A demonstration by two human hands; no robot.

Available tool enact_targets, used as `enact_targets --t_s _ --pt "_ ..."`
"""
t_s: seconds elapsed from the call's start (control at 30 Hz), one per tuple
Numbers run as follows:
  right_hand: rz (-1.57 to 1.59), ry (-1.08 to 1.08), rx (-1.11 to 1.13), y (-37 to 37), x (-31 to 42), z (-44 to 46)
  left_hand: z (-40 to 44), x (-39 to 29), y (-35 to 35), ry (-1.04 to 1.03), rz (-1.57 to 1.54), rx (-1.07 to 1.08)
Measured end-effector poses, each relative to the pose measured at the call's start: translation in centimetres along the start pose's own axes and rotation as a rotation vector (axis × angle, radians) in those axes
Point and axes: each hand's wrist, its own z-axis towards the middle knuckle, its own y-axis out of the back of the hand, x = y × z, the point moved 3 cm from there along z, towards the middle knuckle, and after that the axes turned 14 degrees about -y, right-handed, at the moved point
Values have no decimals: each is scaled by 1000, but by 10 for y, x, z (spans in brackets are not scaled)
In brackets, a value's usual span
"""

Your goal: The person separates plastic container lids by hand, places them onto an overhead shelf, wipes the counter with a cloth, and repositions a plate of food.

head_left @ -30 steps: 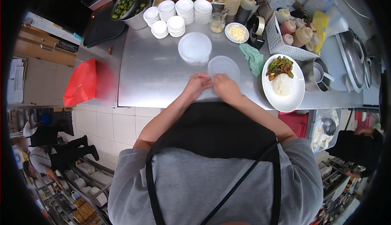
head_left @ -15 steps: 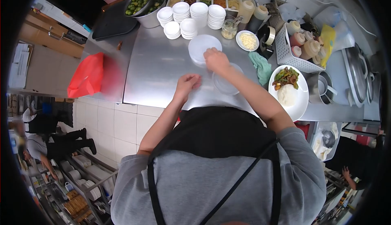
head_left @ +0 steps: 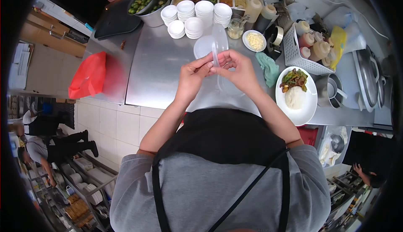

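Note:
A thin, round, translucent plastic lid [head_left: 218, 34] is held up on edge in front of me, seen nearly from the side. My left hand [head_left: 194, 74] pinches its lower rim, and my right hand [head_left: 236, 67] grips the same rim, the fingertips of both hands almost meeting. Behind the lid, more round translucent plasticware [head_left: 202, 49] lies on the steel counter. Another clear round plastic piece [head_left: 228, 88] rests on the counter under my right wrist, partly covered by it.
White sauce dishes [head_left: 194, 27] stand stacked at the back. To the right are a bowl of chopped garlic [head_left: 255, 41], a green cloth [head_left: 268, 68], a plate of rice and stir-fry [head_left: 308, 106] and a bottle basket [head_left: 304, 61]. A red bag [head_left: 88, 76] lies left. Co-workers are on both sides.
My right hand has lifted the lid from the plasticware and drawn it toward me, tipping it upright. My left hand has moved up and right and taken hold of its rim.

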Motion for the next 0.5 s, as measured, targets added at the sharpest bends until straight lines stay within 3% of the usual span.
enact_targets --t_s 0.03,0.17,0.5 --pt "-129 51 -83 0 4 -5 -2 -2 -1 6 15 6" --pt "-7 81 -109 1 4 -12 -6 -8 -2 7 -28 20" --pt "301 -40 169 4 9 -17 -14 -16 2 14 -176 53"
